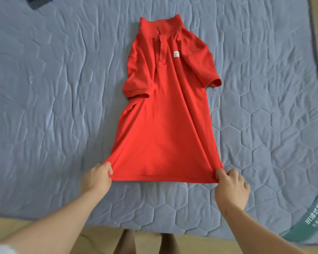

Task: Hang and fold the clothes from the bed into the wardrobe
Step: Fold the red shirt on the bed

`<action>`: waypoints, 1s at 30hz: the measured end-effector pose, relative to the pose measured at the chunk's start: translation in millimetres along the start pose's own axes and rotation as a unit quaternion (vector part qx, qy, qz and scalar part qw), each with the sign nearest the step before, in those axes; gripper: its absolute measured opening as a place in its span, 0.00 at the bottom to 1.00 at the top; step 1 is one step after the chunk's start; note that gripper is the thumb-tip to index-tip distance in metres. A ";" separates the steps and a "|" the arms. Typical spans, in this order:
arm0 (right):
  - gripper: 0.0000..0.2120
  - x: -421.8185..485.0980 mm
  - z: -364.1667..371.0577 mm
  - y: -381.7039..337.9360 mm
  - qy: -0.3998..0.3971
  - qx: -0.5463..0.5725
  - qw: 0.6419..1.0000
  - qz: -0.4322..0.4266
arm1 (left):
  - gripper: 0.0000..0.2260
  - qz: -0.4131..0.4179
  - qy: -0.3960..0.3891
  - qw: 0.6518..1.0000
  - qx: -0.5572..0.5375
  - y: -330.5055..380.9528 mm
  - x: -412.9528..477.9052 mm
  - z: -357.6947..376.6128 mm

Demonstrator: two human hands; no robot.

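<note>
left hand (97, 177), right hand (231, 186) pinch hem corners of red polo shirt (165, 114); fingertips hidden under fabric.

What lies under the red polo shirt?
The red polo shirt lies spread on the quilted grey-blue bed cover, which shows all around it. The part directly beneath is hidden by the fabric.

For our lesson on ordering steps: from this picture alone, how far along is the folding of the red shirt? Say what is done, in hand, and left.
Done: the red polo shirt lies front up on the quilted bed cover, collar far from the person. In hand: the left hand and right hand each pinch a hem corner, stretching the hem. Left: every fold, since the body lies full length, then putting it away.
</note>
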State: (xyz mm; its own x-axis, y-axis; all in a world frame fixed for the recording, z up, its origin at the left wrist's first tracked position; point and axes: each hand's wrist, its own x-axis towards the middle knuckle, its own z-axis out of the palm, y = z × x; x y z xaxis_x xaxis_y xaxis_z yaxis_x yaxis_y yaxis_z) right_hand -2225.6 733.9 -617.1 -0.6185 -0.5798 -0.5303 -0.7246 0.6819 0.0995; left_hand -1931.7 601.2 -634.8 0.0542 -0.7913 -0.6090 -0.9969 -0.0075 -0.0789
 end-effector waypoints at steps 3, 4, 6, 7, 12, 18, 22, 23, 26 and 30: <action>0.13 -7.2 3.8 6.8 -0.014 -0.082 0.996 -0.020 | 0.10 -0.018 -0.037 0.998 0.046 -9.4 -9.4 5.0; 0.14 -10.9 8.0 9.9 -0.026 -0.095 0.995 -0.020 | 0.10 -0.025 -0.055 0.996 0.061 -12.8 -13.5 8.5; 0.14 -21.7 20.1 15.4 -0.049 -0.108 0.993 -0.016 | 0.10 -0.037 -0.089 0.992 0.082 -20.6 -22.6 17.5; 0.15 -27.7 26.5 17.0 -0.060 -0.112 0.992 -0.015 | 0.10 -0.043 -0.103 0.990 0.081 -23.8 -27.1 22.8; 0.16 -40.5 43.2 14.2 -0.110 -0.102 0.989 -0.015 | 0.10 -0.022 -0.159 0.986 0.046 -32.0 -29.2 41.1; 0.18 -27.8 31.4 -12.1 -0.130 -0.044 0.990 -0.022 | 0.15 -0.023 -0.191 0.981 0.005 -20.8 -16.3 39.1; 0.20 -12.4 19.0 -41.7 -0.121 -0.006 0.991 -0.058 | 0.12 0.000 -0.137 0.988 -0.072 -2.3 0.4 26.9; 0.20 -8.1 16.3 -51.2 -0.120 0.006 0.990 -0.068 | 0.12 0.006 -0.128 0.987 -0.094 3.6 6.1 22.0; 0.20 6.3 8.7 -82.7 -0.117 0.048 0.987 -0.101 | 0.11 0.018 -0.094 0.982 -0.161 23.1 27.9 5.1; 0.22 39.2 1.5 -126.5 -0.115 0.120 0.978 -0.129 | 0.12 -0.031 -0.042 0.934 -0.352 53.0 73.0 -18.6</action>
State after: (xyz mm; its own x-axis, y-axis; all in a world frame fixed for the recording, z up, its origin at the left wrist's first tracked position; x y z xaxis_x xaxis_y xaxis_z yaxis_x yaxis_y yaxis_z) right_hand -2157.7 625.5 -651.7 -0.3192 -0.6498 -0.6899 -0.7387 0.6266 -0.2484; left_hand -1981.7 531.6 -668.8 0.0881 -0.7257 -0.6824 -0.7809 -0.4756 0.4050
